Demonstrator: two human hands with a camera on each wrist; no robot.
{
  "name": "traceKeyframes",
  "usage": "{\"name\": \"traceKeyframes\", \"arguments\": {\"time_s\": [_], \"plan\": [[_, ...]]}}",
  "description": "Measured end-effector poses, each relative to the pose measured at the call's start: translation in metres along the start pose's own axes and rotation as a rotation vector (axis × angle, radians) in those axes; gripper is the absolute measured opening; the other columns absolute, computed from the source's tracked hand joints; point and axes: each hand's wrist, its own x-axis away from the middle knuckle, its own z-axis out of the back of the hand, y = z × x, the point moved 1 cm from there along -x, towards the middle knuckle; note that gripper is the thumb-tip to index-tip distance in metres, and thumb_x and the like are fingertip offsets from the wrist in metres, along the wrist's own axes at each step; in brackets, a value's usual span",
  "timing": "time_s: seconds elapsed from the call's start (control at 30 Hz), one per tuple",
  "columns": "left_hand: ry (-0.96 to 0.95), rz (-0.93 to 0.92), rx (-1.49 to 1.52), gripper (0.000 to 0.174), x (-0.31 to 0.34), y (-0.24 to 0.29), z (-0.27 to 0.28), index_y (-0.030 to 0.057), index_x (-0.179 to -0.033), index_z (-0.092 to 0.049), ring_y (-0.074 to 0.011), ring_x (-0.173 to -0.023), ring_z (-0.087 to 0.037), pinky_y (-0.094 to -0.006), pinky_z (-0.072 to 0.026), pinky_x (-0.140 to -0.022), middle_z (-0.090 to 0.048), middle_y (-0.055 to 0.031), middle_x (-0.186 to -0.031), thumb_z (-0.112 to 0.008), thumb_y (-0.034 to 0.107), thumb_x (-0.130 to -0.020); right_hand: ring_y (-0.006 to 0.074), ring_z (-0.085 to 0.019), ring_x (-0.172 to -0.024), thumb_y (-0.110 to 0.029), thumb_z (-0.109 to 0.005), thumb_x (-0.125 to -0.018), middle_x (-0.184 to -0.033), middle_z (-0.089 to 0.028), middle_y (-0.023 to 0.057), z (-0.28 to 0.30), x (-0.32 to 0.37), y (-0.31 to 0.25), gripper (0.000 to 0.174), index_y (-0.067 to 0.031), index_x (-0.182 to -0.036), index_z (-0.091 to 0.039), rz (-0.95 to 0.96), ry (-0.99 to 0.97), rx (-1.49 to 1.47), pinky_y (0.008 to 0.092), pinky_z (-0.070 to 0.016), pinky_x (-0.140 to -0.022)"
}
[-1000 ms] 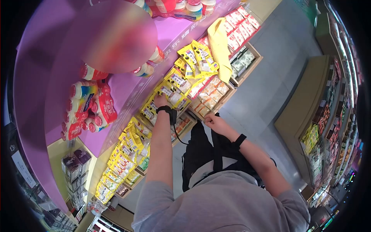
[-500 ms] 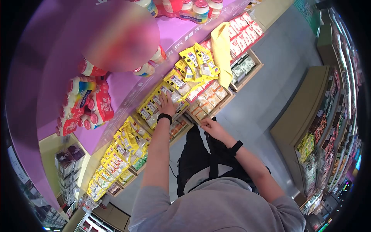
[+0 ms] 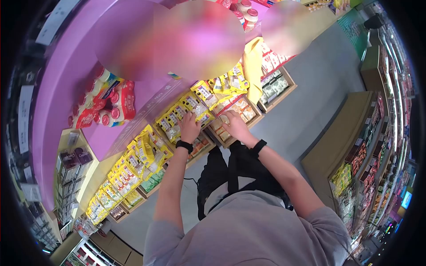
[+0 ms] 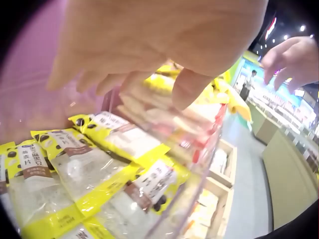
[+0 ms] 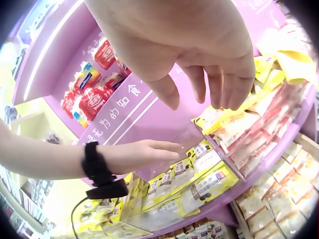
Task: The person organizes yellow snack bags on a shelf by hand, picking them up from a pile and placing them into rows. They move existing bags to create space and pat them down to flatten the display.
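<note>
Over a compartment of yellow-and-clear snack packets [image 4: 84, 164] is my left hand [image 3: 190, 128], its fingers extended and holding nothing. In the left wrist view a gap shows between this hand and the packets, which lie overlapped behind a clear divider. My right hand [image 3: 236, 126] hovers to the right, near small orange-and-white packets [image 3: 242, 107] in a wooden bin. Its fingers [image 5: 214, 87] bend loosely downward with nothing between them in the right wrist view. Both wrists wear black bands.
A yellow cloth-like piece [image 3: 254, 66] drapes over the packets at the far right. Bottle packs [image 3: 122, 104] stand on the purple shelf [image 3: 146, 91] behind. More yellow packets [image 3: 128, 170] fill the display at left. Across the grey aisle [image 3: 306, 97] runs another shelf unit [image 3: 328, 128].
My left hand was down among the yellow packets, then spread over them, and now has lifted and drawn back slightly. My right hand has moved forward from the bin's front edge over the small packets.
</note>
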Motion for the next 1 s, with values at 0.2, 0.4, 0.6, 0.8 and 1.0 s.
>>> {"name": "traceKeyframes", "arguments": {"time_s": [0.2, 0.4, 0.6, 0.8, 1.0], "plan": [[-0.016, 0.063, 0.423, 0.036, 0.114, 0.013, 0.035, 0.0018, -0.107, -0.048, -0.0340, -0.096, -0.049, -0.0374, -0.0378, -0.083, -0.053, -0.0201, -0.101, -0.048, 0.025, -0.080, 0.0304, -0.043, -0.101, -0.019, -0.062, -0.067, -0.108, -0.043, 0.0173, -0.024, -0.052, -0.018, 0.053, 0.0006, -0.110, -0.039, 0.238, -0.112, 0.411, 0.0369, -0.0398, -0.082], [0.130, 0.348, 0.525, 0.036, 0.218, -0.009, 0.010, -0.0010, -0.109, -0.047, -0.0329, -0.098, -0.049, -0.0355, -0.0389, -0.084, -0.052, -0.0202, -0.104, -0.049, 0.021, -0.081, 0.0329, -0.043, -0.101, -0.026, -0.056, -0.073, -0.105, -0.045, 0.0199, -0.053, -0.106, -0.010, 0.046, 0.0022, -0.104, -0.037, 0.065, -0.262, 0.600, 0.0380, -0.0393, -0.084], [0.304, 0.693, 0.750, 0.036, 0.285, -0.008, -0.022, -0.0009, -0.112, -0.045, -0.0305, -0.099, -0.049, -0.0349, -0.0385, -0.085, -0.050, -0.0191, -0.110, -0.049, 0.019, -0.082, 0.0320, -0.050, -0.095, -0.023, -0.058, -0.068, -0.102, -0.047, 0.0226, -0.065, -0.128, -0.003, 0.049, 0.0003, -0.104, -0.035, 0.003, -0.286, 0.640, 0.0370, -0.0432, -0.079], [0.345, 0.745, 0.805, 0.036, 0.296, 0.007, -0.033, 0.0002, -0.113, -0.046, -0.0298, -0.099, -0.050, -0.0347, -0.0390, -0.084, -0.050, -0.0185, -0.110, -0.049, 0.018, -0.082, 0.0339, -0.054, -0.088, -0.027, -0.061, -0.067, -0.099, -0.048, 0.0239, -0.055, -0.132, -0.013, 0.054, 0.0003, -0.105, -0.033, -0.004, -0.352, 0.609, 0.0386, -0.0444, -0.076], [0.314, 0.685, 0.751, 0.035, 0.278, 0.015, -0.019, 0.0019, -0.112, -0.046, -0.0300, -0.099, -0.050, -0.0348, -0.0389, -0.084, -0.050, -0.0173, -0.110, -0.049, 0.018, -0.082, 0.0338, -0.053, -0.090, -0.032, -0.061, -0.068, -0.102, -0.050, 0.0242, -0.064, -0.131, -0.003, 0.079, 0.0025, -0.124, -0.018, 0.065, -0.394, 0.665, 0.0382, -0.0437, -0.077]]}}
